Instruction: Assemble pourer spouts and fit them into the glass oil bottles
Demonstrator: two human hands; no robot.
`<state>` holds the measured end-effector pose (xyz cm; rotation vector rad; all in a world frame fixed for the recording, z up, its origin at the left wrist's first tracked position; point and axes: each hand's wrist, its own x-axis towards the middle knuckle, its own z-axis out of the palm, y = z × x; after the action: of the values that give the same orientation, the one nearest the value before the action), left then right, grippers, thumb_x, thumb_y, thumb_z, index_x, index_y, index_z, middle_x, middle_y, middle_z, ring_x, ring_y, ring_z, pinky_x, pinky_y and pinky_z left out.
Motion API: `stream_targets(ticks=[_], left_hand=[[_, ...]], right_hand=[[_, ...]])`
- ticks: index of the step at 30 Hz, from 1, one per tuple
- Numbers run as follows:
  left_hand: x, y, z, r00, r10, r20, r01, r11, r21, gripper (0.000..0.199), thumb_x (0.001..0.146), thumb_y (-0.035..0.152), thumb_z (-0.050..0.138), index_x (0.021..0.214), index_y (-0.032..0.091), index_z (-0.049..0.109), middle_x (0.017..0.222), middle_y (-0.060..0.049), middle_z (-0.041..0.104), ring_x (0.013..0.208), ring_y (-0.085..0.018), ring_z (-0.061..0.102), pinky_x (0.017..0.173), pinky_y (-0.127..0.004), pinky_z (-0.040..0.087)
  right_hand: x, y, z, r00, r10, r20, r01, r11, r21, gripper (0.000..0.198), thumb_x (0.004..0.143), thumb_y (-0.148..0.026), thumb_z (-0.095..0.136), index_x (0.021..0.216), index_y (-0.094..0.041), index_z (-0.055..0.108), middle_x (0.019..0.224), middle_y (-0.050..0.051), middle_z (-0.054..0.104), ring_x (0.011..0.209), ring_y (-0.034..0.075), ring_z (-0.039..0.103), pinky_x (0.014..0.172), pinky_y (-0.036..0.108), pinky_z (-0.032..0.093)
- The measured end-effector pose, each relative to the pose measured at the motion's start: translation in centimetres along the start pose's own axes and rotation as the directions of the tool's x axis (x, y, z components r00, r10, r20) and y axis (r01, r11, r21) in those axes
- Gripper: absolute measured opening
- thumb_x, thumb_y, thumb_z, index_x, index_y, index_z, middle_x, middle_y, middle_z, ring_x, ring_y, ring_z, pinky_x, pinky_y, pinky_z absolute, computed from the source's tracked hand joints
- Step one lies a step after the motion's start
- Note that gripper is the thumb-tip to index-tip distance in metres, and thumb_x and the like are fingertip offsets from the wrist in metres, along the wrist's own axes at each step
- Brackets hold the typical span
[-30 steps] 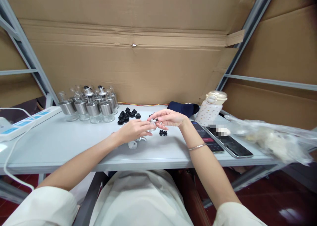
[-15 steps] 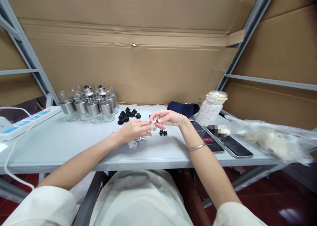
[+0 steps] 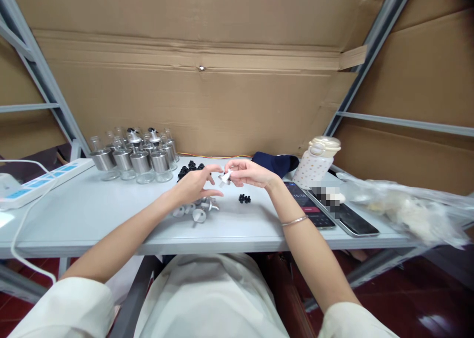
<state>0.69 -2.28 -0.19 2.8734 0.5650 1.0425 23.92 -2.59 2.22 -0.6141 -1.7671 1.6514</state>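
My right hand [image 3: 249,173] pinches a small silver-white pourer spout [image 3: 225,179] above the middle of the table. To its left, my left hand [image 3: 194,186] has its thumb and fingers spread apart, with nothing between them. Beneath the left hand lie several silver and white pourer spouts [image 3: 200,215], partly covered by it. Behind that hand is a cluster of black stoppers [image 3: 191,167], also partly hidden. A small group of tiny black caps [image 3: 244,198] sits on the table below my right hand.
Several glass bottles with steel bands [image 3: 140,166] stand at back left, two topped with pourers. A power strip [image 3: 44,184] lies far left. On the right are a dark blue cap [image 3: 276,164], a dotted flask [image 3: 316,162], two phones [image 3: 355,220] and a plastic bag [image 3: 411,209].
My left hand has drawn back leftward from the spout and its fingers have spread. The spout stays in my right hand, turned to a different angle.
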Motion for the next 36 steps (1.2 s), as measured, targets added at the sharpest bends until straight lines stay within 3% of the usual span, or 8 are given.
stream_targets(ticks=[3,6,11,14,18,27,31,36], left_hand=[[0.2,-1.4,-1.4,0.984,-0.176,-0.039,0.178,0.983,0.042,0.027,0.096,0.037,0.035,0.114,0.019,0.045,0.095,-0.005,0.069,0.073,-0.013,0.066,0.068,-0.025,0.049],[0.0,-3.3,-2.7,0.945,-0.325,-0.036,0.326,0.932,0.159,0.027,0.095,0.027,0.030,0.106,0.018,0.053,0.091,-0.005,0.069,0.079,-0.016,0.065,0.075,-0.028,0.048],[-1.0,-6.6,-3.0,0.875,-0.439,0.203,0.339,0.857,0.389,0.029,0.089,0.021,0.034,0.097,0.016,0.061,0.098,-0.009,0.066,0.093,-0.021,0.060,0.081,-0.032,0.047],[-1.5,-7.7,-2.6,0.853,-0.455,0.255,0.329,0.849,0.413,0.025,0.084,0.017,0.040,0.093,0.014,0.063,0.091,-0.009,0.067,0.088,-0.021,0.061,0.078,-0.030,0.046],[-1.6,-7.8,-2.4,0.842,-0.465,0.273,0.322,0.839,0.438,0.025,0.082,0.018,0.048,0.103,0.016,0.061,0.095,-0.008,0.068,0.087,-0.020,0.063,0.075,-0.027,0.046],[-1.7,-7.4,-1.5,0.847,-0.474,0.240,0.320,0.816,0.482,0.017,0.083,0.021,0.055,0.097,0.016,0.065,0.101,-0.011,0.068,0.090,-0.023,0.065,0.074,-0.027,0.046],[-1.5,-7.4,-1.4,0.868,-0.441,0.228,0.322,0.850,0.418,0.013,0.082,0.016,0.055,0.089,0.016,0.065,0.097,-0.010,0.069,0.089,-0.023,0.066,0.077,-0.029,0.048],[-0.5,-6.2,-1.2,0.911,-0.371,0.180,0.330,0.917,0.223,0.016,0.086,0.022,0.053,0.099,0.015,0.061,0.096,-0.008,0.068,0.086,-0.018,0.067,0.080,-0.030,0.052]], right_hand=[[-0.1,-0.2,-0.1,0.994,-0.036,-0.101,0.038,0.999,0.014,0.024,0.071,-0.025,0.075,0.086,-0.015,0.059,0.062,-0.004,0.056,0.048,0.005,0.045,0.047,0.020,0.035],[-0.1,-0.4,0.0,0.984,-0.063,-0.169,0.069,0.997,0.032,0.021,0.069,-0.022,0.074,0.083,-0.016,0.060,0.058,-0.006,0.050,0.049,0.005,0.040,0.048,0.020,0.034],[0.2,-0.2,0.0,0.983,-0.063,-0.174,0.071,0.997,0.040,0.018,0.070,-0.022,0.074,0.078,-0.016,0.058,0.055,-0.007,0.042,0.049,0.005,0.034,0.049,0.021,0.030],[0.3,-0.1,0.0,0.980,-0.060,-0.191,0.070,0.997,0.045,0.020,0.071,-0.024,0.074,0.077,-0.016,0.057,0.055,-0.009,0.037,0.049,0.005,0.031,0.049,0.021,0.028],[0.3,-0.1,0.1,0.973,-0.058,-0.223,0.070,0.997,0.045,0.024,0.070,-0.026,0.075,0.074,-0.017,0.054,0.055,-0.009,0.037,0.049,0.005,0.031,0.049,0.021,0.027],[0.3,-0.1,0.0,0.975,-0.063,-0.212,0.060,0.998,-0.019,0.019,0.070,-0.025,0.074,0.079,-0.016,0.059,0.056,-0.007,0.043,0.050,0.005,0.036,0.050,0.021,0.031],[0.3,0.0,0.0,0.974,-0.062,-0.216,0.044,0.995,-0.084,0.019,0.070,-0.029,0.073,0.077,-0.014,0.063,0.054,-0.006,0.047,0.049,0.006,0.039,0.049,0.022,0.033],[0.5,0.0,0.0,0.955,-0.049,-0.293,0.018,0.994,-0.108,0.023,0.067,-0.032,0.074,0.069,-0.015,0.059,0.056,-0.002,0.057,0.050,0.007,0.048,0.050,0.022,0.036]])
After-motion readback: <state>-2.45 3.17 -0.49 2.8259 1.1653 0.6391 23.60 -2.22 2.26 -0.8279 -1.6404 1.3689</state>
